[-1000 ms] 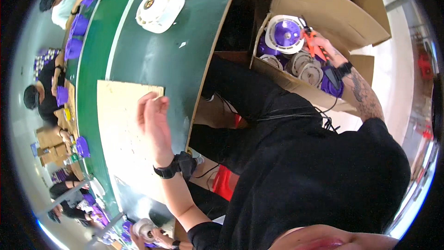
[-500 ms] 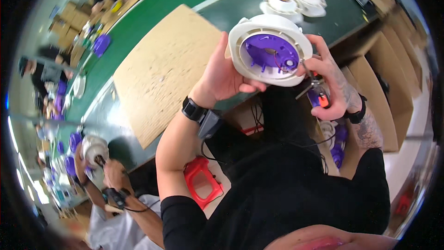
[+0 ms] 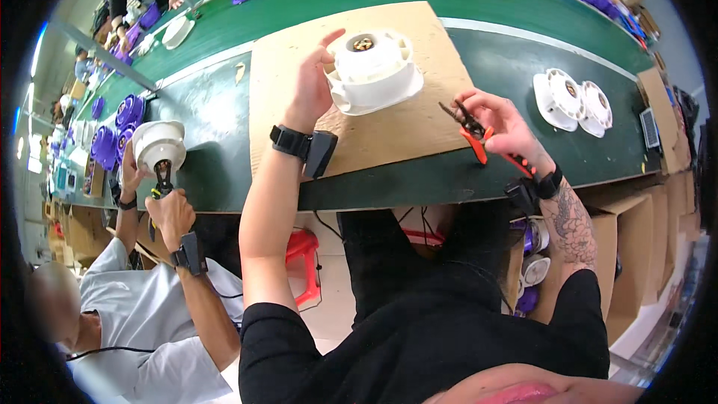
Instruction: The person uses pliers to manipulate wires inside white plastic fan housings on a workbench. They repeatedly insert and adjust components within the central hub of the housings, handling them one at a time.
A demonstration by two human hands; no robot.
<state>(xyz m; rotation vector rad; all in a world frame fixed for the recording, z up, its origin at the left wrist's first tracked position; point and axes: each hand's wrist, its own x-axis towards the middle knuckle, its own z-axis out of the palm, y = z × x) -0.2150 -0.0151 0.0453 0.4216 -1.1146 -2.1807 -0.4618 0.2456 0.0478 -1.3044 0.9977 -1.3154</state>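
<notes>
From my end of the link, I have the white housing (image 3: 374,71) in the upper middle of the frame, over the tan board (image 3: 422,131) on the dark green bench (image 3: 516,172). The change over the last half second is plain: it was held up with its purple inside facing me and the pliers right at its rim, and now it is turned over, domed side up, with the brassy round centre (image 3: 363,43) showing.

The left hand (image 3: 308,86) is at the housing's left side, one finger stretched out toward the top of the frame. Its other fingertips are partly hidden, so I can't tell whether it pinches the wall or merely steadies it, nor whether the rim bears fully on the board.

The right hand (image 3: 499,121), right of centre, has its fingers wrapped on the orange-handled pliers (image 3: 473,131). The tips point toward the upper left and stand clear of the housing. I read that as a pause in the tool's contact: the purple interior is out of my sight, and the outer face is the one exposed.

Further right, two similar housings (image 3: 559,101) rest side by side on the bench. At lower left, a co-worker's hand (image 3: 172,217) works black pliers (image 3: 162,176) at another white piece (image 3: 158,146).
</notes>
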